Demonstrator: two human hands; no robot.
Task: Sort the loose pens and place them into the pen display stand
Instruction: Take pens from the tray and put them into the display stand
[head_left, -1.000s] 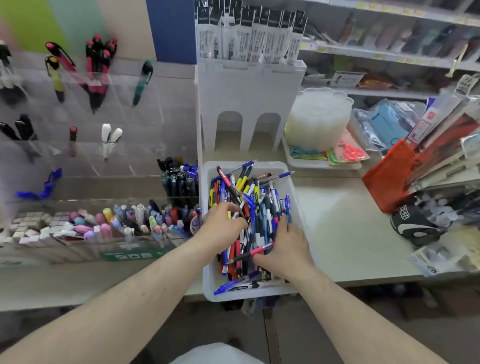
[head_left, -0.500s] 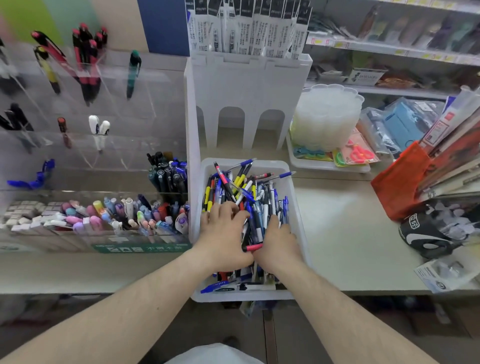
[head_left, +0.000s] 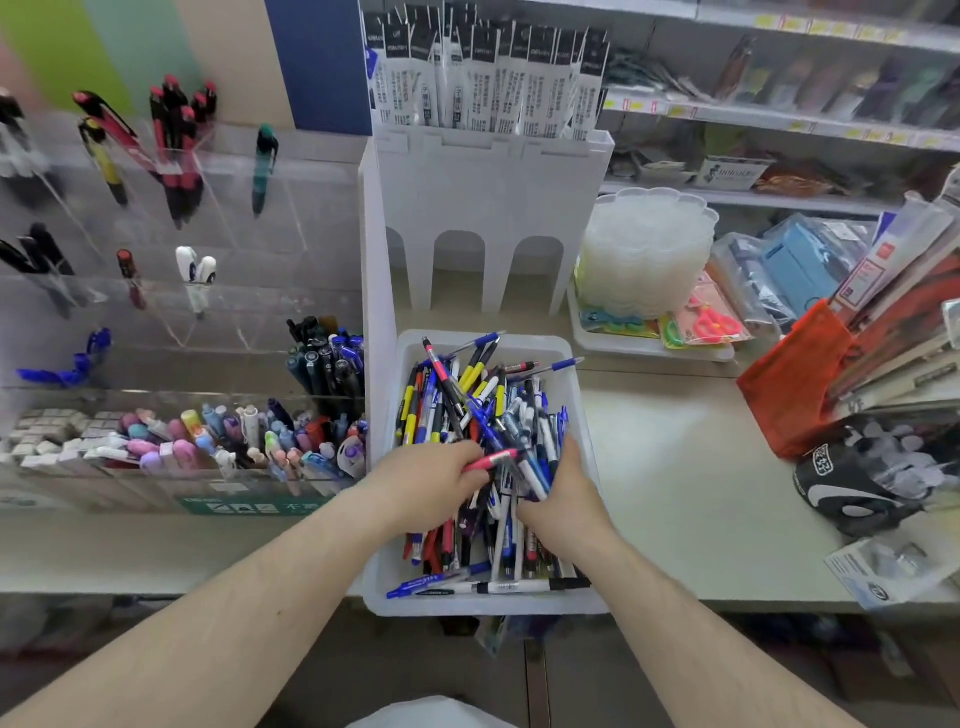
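Both hands deep in the pen bin, digging.

Loose pens (head_left: 483, 415) heaped in a white bin (head_left: 584, 415) at the counter's front edge. Left hand (head_left: 426, 483) curled over the pile, fingers pinching a pink pen (head_left: 493, 460). Right hand (head_left: 563, 499) just beside it, fingers bent around a clutch of blue-and-white pens. Clear pen display stand (head_left: 171, 291) off to the left, a few pens upright in its tiers. White rack (head_left: 488, 197) right behind the bin.

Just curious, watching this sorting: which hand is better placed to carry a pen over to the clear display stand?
Probably the left hand: it grips a pink pen from the white plastic bin, and the clear acrylic display stand is on its side.
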